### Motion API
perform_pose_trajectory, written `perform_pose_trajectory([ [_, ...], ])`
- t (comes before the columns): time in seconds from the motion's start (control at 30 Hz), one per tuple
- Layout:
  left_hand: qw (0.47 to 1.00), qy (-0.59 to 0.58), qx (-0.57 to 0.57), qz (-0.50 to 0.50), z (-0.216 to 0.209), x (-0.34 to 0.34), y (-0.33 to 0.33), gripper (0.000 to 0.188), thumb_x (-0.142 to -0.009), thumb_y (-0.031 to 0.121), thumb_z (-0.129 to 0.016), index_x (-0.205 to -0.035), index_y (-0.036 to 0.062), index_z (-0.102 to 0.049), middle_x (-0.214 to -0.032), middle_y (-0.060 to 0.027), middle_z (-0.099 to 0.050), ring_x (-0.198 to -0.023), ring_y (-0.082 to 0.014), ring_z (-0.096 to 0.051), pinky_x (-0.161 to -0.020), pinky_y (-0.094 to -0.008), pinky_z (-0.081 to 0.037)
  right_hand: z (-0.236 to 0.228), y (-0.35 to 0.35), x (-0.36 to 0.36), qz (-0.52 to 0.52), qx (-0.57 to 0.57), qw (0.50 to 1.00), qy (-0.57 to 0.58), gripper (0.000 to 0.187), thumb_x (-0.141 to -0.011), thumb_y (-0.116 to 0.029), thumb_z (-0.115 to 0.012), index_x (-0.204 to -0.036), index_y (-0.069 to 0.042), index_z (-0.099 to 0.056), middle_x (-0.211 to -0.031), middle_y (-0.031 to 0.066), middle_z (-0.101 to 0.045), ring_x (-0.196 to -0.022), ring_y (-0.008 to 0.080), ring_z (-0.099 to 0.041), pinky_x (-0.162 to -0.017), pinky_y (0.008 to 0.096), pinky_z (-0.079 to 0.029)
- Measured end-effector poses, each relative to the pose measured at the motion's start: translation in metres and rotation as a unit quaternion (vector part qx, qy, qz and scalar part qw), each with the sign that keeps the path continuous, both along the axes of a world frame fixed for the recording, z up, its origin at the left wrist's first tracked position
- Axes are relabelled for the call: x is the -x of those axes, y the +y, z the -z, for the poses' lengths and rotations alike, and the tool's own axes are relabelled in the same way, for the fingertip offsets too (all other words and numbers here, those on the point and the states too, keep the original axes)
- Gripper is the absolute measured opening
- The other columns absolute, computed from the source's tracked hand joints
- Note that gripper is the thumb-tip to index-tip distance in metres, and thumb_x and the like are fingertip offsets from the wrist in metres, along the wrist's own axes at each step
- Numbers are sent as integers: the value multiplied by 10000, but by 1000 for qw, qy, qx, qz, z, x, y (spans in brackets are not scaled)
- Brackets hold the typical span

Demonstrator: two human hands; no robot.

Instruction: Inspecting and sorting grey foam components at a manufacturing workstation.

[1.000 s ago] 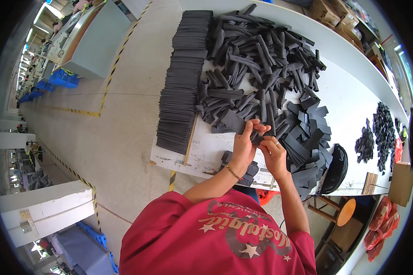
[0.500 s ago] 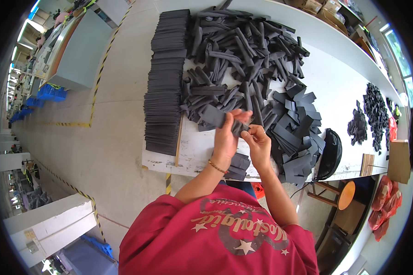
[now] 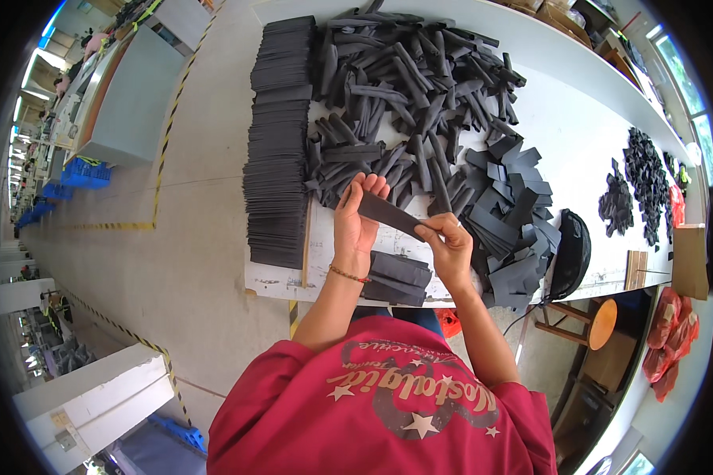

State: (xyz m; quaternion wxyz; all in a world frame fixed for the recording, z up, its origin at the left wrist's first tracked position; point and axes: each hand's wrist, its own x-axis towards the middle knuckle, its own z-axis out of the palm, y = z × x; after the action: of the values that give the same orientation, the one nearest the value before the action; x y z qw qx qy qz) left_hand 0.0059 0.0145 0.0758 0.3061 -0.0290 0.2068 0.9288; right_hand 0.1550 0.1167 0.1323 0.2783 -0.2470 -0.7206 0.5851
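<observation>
Between my two hands stretches a dark grey fabric strip (image 3: 390,215), held flat and slanting down to the right above the table's front part. My left hand (image 3: 360,218) has its thumb on the strip's left end, palm turned up and the other fingers behind it. The right end is pinched between thumb and fingers of my right hand (image 3: 449,247). Below the strip, a small stack of flat dark pieces (image 3: 396,279) lies at the table edge. Beyond my hands spreads a heap of rolled or folded dark strips (image 3: 420,95).
Along the table's left side runs a long row of tightly stacked dark pieces (image 3: 277,150). Loose flat pieces (image 3: 515,214) lie right of my hands, beside a black mesh-like object (image 3: 570,255). Small dark scraps (image 3: 648,186) lie farther right. A wooden stool (image 3: 600,324) stands by the front edge.
The strip, bunched and folded between my hands before, is now drawn out flat. My left hand has moved left, away from the right, which still pinches its end.
</observation>
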Motion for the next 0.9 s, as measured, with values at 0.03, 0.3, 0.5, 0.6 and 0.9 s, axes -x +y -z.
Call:
perform_pose_trajectory([
  [0.03,995,-11,-95,-1,6,6,0,290,-968,255,-563,-1134,17,-574,-1082,-116,-663,-1030,-277,-631,-970,-425,-493,7,3,-2,4,-5,1000,7,88,-757,44,-729,-818,7,-677,-760,54,-619,-736,127,-578,-697,257,-455],
  [0.3,946,-74,281,145,19,-7,-43,226,-857,79,-693,-1012,-25,-566,-944,-114,-622,-929,-231,-633,-800,-342,-566,10,29,-15,-180,-476,860,35,344,-646,3,-711,-982,-68,-685,-981,70,-605,-836,262,-586,-688,353,-508],
  [0.5,938,11,339,66,70,-32,-66,389,-750,-116,-683,-1107,-10,-571,-1001,-95,-615,-905,-167,-605,-846,-285,-532,63,15,-67,-198,14,972,-122,348,-787,32,-626,-1130,-26,-629,-969,65,-625,-905,197,-619,-760,310,-503],
  [0.6,934,71,343,75,78,-48,-61,420,-741,-123,-678,-1129,-2,-573,-999,-77,-609,-885,-144,-592,-824,-273,-529,102,0,-85,-117,308,930,-162,372,-819,12,-652,-1179,-2,-559,-839,40,-619,-804,115,-602,-719,272,-485],
  [0.9,716,391,579,-13,90,-49,-45,121,-867,48,-641,-988,39,-641,-906,-26,-662,-792,-102,-602,-732,-254,-495,119,-10,-103,-68,-100,922,-369,400,-787,-167,-743,-1119,-67,-544,-861,121,-602,-763,284,-637,-657,394,-501],
])
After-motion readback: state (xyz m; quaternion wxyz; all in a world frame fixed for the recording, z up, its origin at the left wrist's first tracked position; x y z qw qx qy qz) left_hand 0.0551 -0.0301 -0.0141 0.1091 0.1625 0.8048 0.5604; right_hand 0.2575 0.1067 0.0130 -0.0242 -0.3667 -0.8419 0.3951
